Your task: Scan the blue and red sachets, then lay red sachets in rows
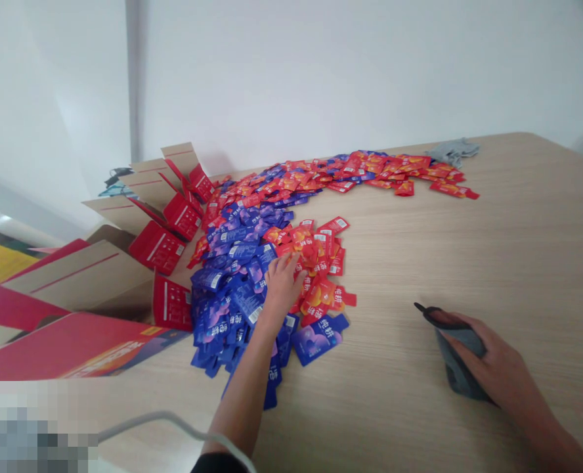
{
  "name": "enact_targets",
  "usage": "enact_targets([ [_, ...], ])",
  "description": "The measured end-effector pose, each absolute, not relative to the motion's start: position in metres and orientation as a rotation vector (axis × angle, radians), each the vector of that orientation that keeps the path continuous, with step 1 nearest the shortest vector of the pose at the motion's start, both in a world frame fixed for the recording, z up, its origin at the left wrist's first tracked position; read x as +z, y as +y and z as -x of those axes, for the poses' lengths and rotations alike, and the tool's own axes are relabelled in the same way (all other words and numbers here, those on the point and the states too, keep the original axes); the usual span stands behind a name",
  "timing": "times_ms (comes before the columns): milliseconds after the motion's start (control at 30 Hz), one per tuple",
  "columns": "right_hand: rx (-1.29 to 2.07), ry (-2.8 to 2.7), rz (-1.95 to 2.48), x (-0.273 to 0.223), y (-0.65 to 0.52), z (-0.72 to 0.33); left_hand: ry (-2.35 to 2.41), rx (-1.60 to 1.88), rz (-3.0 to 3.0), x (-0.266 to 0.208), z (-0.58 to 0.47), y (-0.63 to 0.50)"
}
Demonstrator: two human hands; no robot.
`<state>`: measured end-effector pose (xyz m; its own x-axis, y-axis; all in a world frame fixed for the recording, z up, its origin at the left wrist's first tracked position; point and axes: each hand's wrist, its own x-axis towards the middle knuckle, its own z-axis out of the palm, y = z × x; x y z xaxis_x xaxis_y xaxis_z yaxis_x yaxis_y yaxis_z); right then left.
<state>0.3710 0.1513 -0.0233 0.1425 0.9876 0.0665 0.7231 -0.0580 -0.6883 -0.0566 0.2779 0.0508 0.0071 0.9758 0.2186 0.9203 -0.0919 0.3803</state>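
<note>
My left hand [284,284] reaches over the heap where blue and red packets meet, its fingers apart and touching the top ones. Under and beyond those fingers lie red packets [323,295] with orange print and a narrow tab. Blue packets [217,322] with purple print are heaped left of the hand. One blue packet [321,338] lies flat at the heap's near right edge. Over the bare wood on the right, my right hand [488,355] is closed around a dark grey pouch-like thing [456,368] with a black edge and a small black tip.
Open red cardboard boxes [158,246] stand in a row along the left, flaps raised. A long strip of mixed red and blue packets [291,176] runs along the table's back edge. A grey cloth [453,151] lies at its right end. A pale cable [173,417] crosses at front left.
</note>
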Motion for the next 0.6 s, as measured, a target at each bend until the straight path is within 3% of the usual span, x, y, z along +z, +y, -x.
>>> enact_targets([
  [200, 0.591, -1.636, 1.839, -0.021, 0.151, -0.37, 1.88, 0.625, -2.208, 0.054, 0.058, 0.257],
  [400, 0.515, -1.573, 1.841, -0.024, 0.152, -0.36, 1.523, 0.597, -2.369, 0.108, 0.055, 0.258],
  [600, 0.519, -1.77, 1.672, -0.029, 0.172, -0.356, 1.839, 0.284, -2.389, 0.149, 0.084, 0.357],
])
